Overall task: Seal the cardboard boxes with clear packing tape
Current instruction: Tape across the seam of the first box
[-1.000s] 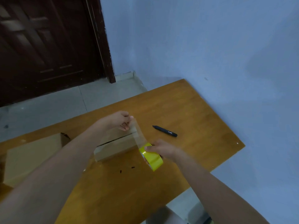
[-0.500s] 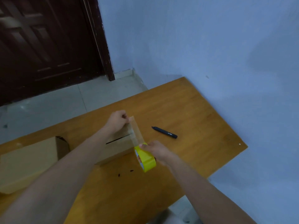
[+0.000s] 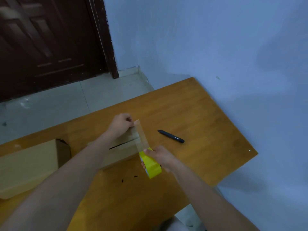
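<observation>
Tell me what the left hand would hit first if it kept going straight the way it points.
Probably nothing close: the left hand points across the table toward its far edge, though depth is unclear.

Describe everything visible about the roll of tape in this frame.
The roll of tape looks yellow and glossy, with a pale inner ring. The right hand holds it above the table, at the near right corner of the small box. A clear strip runs from the roll up and away to the left hand, which pinches its free end over the box.
</observation>
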Demonstrator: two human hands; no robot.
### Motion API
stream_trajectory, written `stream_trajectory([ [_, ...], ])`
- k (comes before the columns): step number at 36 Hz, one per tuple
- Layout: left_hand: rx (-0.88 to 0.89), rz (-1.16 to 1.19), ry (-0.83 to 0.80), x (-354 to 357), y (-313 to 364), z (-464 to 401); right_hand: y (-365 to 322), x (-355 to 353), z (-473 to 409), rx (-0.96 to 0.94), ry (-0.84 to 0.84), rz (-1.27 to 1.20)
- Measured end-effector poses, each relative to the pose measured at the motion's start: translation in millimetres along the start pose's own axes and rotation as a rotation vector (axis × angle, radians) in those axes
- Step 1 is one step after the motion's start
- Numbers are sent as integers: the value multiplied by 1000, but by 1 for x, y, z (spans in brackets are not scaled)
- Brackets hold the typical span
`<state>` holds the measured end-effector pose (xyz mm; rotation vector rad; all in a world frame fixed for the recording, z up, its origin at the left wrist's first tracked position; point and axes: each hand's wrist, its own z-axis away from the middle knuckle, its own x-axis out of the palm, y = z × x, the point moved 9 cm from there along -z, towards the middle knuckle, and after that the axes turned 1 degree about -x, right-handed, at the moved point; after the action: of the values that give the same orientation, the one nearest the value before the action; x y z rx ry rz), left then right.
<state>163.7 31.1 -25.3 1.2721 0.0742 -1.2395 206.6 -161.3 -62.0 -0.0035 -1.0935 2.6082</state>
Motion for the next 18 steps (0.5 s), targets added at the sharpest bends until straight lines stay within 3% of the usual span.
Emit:
stream_trajectory([
  [18,45,-127,56,2,0,-1,2,-6,-4,18,47,-19],
])
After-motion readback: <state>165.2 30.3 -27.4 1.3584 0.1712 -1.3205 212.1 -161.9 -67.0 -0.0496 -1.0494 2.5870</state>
